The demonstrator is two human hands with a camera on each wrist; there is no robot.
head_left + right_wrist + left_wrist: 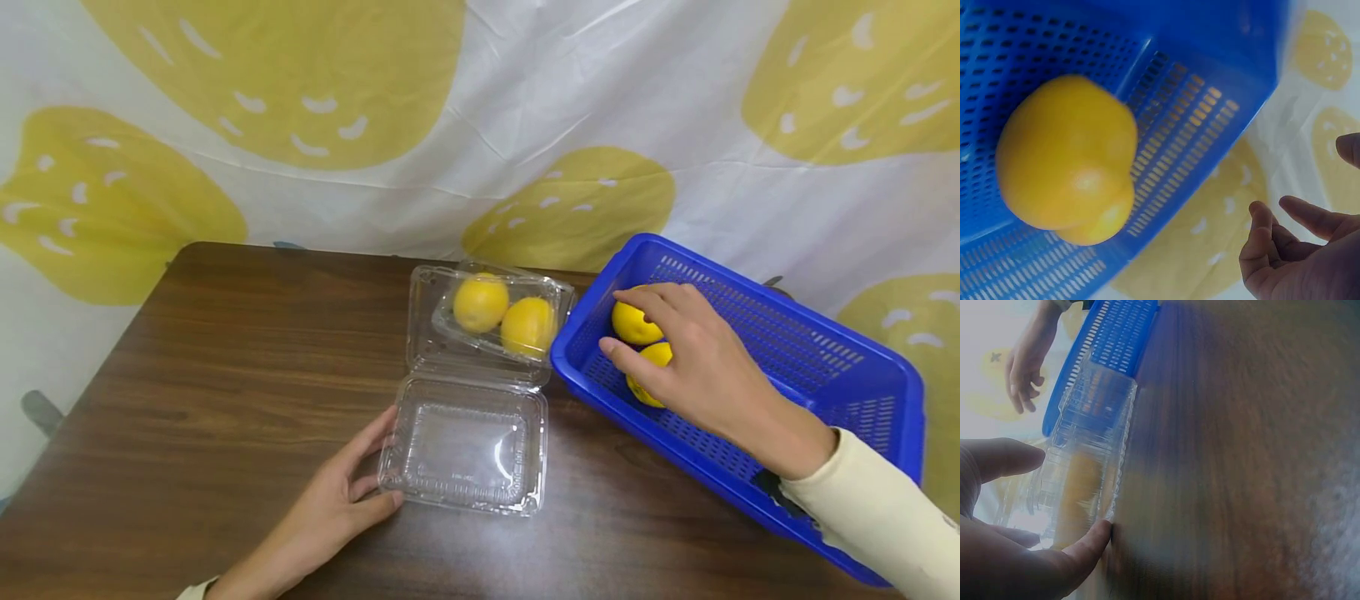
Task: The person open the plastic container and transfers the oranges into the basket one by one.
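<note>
A clear plastic clamshell container (468,446) lies opened out on the table, its near half holding nothing. My left hand (330,508) touches its left side, thumb at the near corner and fingers along the edge. In the left wrist view, thumb and fingertips (1104,531) meet the clear plastic. Over the left end of the blue basket (720,267), my right hand (701,367) hovers with thumb and fingers spread. Below it are two yellow, lemon-like fruits (636,325), partly covered by the hand; the right wrist view shows the two fruits (1066,150) overlapping.
Two more yellow fruits (480,302) show through clear plastic behind the near half, close to the basket's left corner. A brown wooden table (225,375) lies under everything. A white cloth (375,200) with yellow fruit prints hangs behind.
</note>
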